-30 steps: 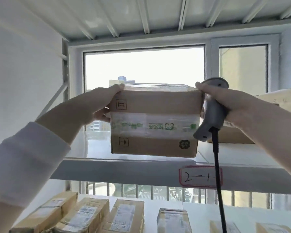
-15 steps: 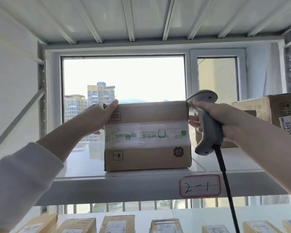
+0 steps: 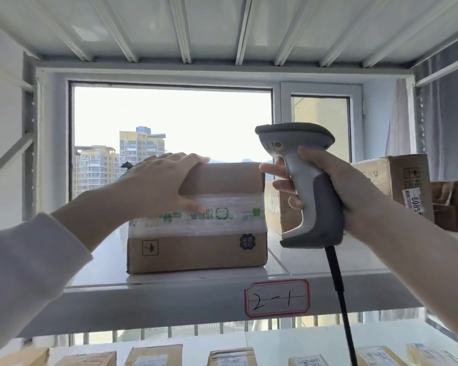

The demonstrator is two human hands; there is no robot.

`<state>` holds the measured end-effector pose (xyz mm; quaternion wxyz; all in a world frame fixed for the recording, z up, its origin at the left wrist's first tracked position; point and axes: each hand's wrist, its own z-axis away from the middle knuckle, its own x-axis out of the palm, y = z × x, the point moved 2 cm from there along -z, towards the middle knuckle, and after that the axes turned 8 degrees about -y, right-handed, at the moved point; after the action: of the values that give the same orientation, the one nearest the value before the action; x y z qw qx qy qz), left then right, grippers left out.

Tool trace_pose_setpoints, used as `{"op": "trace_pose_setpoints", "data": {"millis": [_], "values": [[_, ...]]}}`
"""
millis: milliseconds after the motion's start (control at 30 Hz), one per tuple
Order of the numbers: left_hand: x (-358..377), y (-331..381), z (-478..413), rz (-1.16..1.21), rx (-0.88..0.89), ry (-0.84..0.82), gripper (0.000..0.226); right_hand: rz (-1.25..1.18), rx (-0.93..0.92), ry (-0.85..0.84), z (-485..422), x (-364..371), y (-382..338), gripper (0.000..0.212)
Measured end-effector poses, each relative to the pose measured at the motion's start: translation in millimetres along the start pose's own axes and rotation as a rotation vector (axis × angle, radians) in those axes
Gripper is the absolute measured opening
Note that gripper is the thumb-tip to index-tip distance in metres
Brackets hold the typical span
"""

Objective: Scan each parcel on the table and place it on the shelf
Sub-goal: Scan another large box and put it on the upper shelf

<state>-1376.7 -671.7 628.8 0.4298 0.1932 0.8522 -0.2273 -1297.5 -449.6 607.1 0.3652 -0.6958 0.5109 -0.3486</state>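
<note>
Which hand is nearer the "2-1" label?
Right. The right hand, holding the scanner, sits above and slightly right of the label; the left hand rests on the parcel, further up-left.

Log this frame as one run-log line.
stage: shelving | parcel: resting on shelf 2-1 | left hand: on parcel | right hand: holding scanner

Parcel [image 3: 196,233] on the shelf [image 3: 169,283] | my left hand [image 3: 159,186] on its left top corner | scanner [image 3: 310,191] in my right hand [image 3: 336,191], right of parcel | more parcels [image 3: 391,186] farther right | table [image 3: 275,342] below
</note>
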Motion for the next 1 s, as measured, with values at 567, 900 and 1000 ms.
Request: {"op": "trace_pose_setpoints", "data": {"millis": [567,900,1000], "values": [[83,-52,-113,-0.032,0.014,-0.098,0.073,0.047,-0.031,-0.077,-55,-19,25,0.045],[102,-62,-133,-0.047,0.021,-0.097,0.074,0.069,-0.048,-0.043,-75,-29,36,0.042],[104,-62,-134,-0.041,0.020,-0.097,0.075,0.062,-0.048,-0.044,-76,-30,38,0.043]]}}
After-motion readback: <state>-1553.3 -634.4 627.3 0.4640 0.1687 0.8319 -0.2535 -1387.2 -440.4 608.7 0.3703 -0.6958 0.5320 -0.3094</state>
